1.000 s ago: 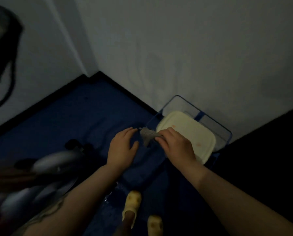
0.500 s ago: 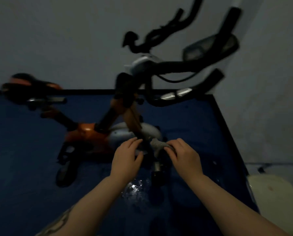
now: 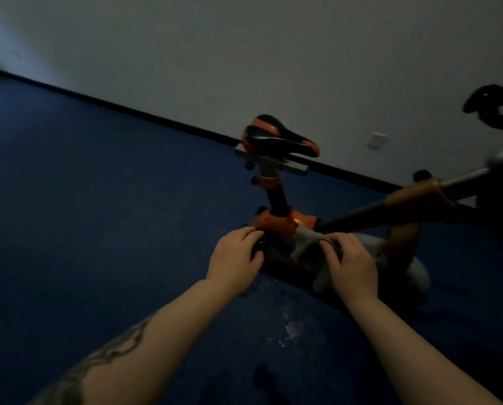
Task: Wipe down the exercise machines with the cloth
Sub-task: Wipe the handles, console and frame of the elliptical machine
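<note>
right hand (image 3: pixel 351 268) gripped the cloth (image 3: pixel 308 244) by the bike (image 3: pixel 285 220); left hand (image 3: pixel 235 258) hung loosely curled, holding nothing. wet floor (image 3: pixel 291 328) nearby could cause a slip.

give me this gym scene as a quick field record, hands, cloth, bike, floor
left hand: empty, fingers loosely curled, near the bike frame; contact unclear
right hand: grips the cloth
cloth: grey, crumpled, against the orange frame
exercise bike: orange and black, saddle upright
floor: blue, wet patch below the hands
lighting: dim
</note>
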A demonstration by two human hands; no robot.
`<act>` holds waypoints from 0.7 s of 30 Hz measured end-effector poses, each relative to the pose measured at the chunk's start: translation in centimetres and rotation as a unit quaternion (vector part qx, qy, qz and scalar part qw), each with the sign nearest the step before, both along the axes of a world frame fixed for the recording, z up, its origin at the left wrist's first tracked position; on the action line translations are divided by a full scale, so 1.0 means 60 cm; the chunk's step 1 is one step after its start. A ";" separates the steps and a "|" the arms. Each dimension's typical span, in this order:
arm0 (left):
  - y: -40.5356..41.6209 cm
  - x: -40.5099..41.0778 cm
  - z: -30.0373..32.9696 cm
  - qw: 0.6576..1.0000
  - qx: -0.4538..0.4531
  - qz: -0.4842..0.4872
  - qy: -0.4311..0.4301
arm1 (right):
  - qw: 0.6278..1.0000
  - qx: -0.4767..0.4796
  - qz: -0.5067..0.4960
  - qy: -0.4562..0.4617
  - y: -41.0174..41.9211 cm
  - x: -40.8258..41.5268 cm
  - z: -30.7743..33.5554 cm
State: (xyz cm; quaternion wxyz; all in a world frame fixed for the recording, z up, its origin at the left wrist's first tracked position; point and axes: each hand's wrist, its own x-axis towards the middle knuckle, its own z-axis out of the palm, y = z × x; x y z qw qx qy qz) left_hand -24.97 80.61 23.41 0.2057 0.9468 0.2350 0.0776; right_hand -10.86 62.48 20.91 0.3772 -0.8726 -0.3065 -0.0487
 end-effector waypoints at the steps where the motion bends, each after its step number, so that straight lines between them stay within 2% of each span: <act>1: 0.033 -0.010 0.004 1.000 0.005 0.003 0.007 | 1.000 0.003 0.000 0.005 0.032 -0.007 0.003; 7: 0.194 -0.009 0.017 1.000 0.007 0.020 0.012 | 0.999 -0.007 0.032 0.003 0.198 -0.003 0.021; 21: 0.546 0.136 -0.004 0.998 -0.009 0.057 0.013 | 0.993 -0.025 0.113 -0.001 0.605 0.127 -0.014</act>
